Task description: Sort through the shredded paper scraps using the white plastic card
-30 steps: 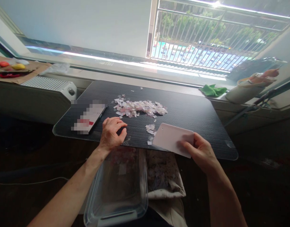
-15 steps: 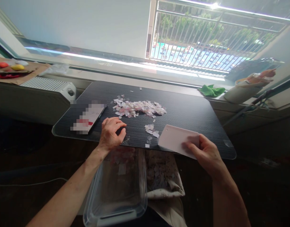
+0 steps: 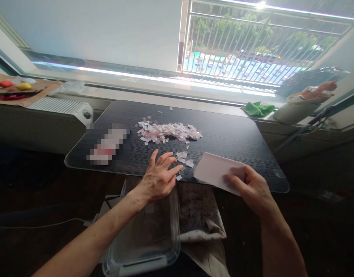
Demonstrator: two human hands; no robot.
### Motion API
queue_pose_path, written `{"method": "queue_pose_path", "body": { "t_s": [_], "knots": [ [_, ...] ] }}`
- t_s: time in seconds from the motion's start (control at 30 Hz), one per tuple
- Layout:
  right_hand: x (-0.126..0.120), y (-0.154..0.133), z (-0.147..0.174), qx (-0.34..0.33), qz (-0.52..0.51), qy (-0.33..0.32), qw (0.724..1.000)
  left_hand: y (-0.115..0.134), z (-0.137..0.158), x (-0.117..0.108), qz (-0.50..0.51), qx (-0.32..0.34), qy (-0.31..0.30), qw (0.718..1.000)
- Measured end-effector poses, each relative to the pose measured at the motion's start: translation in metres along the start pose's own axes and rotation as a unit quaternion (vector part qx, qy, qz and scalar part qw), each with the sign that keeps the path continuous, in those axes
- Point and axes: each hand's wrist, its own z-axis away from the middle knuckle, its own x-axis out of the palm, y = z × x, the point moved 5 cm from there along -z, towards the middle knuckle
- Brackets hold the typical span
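Note:
My right hand [image 3: 253, 188] grips the right end of a flat white scraper [image 3: 211, 169], which has a small hole in one corner and is held low at the table's near edge. My left hand [image 3: 161, 175] is over the same edge, its fingers spread and bent, with nothing held. Its fingertips are beside a small cluster of pale paper-like pieces [image 3: 182, 156]. Farther back, a larger heap of small white and pinkish pieces [image 3: 168, 131] lies on the dark table [image 3: 229, 132]. Below my left hand stands a clear plastic bin [image 3: 142, 238], partly hidden by my arm.
A phone-like blurred object [image 3: 109, 146] lies at the table's left. A beige cloth [image 3: 205, 231] with scraps on it hangs beside the bin. A white radiator [image 3: 61, 105] stands left; a green cloth [image 3: 257, 109] and a white container [image 3: 294, 109] are at the right sill.
My left hand has moved right, from near the phone-like object to the small cluster, and its fingers have spread. My right hand and the scraper have hardly moved.

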Motion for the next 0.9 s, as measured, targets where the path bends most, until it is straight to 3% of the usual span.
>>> {"method": "queue_pose_path", "body": {
  "t_s": [0.13,0.3,0.43,0.6,0.73,0.9],
  "knots": [
    [0.0,-0.004,0.005,-0.002,-0.026,-0.001,1.0,-0.002,0.004,0.005,-0.012,0.006,-0.021,1.0],
    [0.021,-0.017,0.008,-0.021,-0.069,-0.02,0.997,-0.015,0.021,-0.011,-0.036,-0.036,-0.003,0.999],
    [0.036,-0.022,0.01,-0.03,-0.09,-0.041,0.995,-0.006,0.021,-0.008,-0.033,-0.025,-0.007,0.999],
    [0.02,-0.015,0.013,-0.032,-0.028,-0.026,0.999,0.006,0.01,0.006,-0.021,0.007,-0.015,1.0],
    [0.001,-0.012,0.016,-0.036,0.011,0.033,0.999,-0.003,0.018,-0.001,-0.027,-0.018,-0.004,0.999],
    [0.028,-0.028,0.017,-0.067,-0.038,-0.01,0.997,-0.016,0.037,-0.019,-0.045,-0.052,0.004,0.998]
  ]
}}
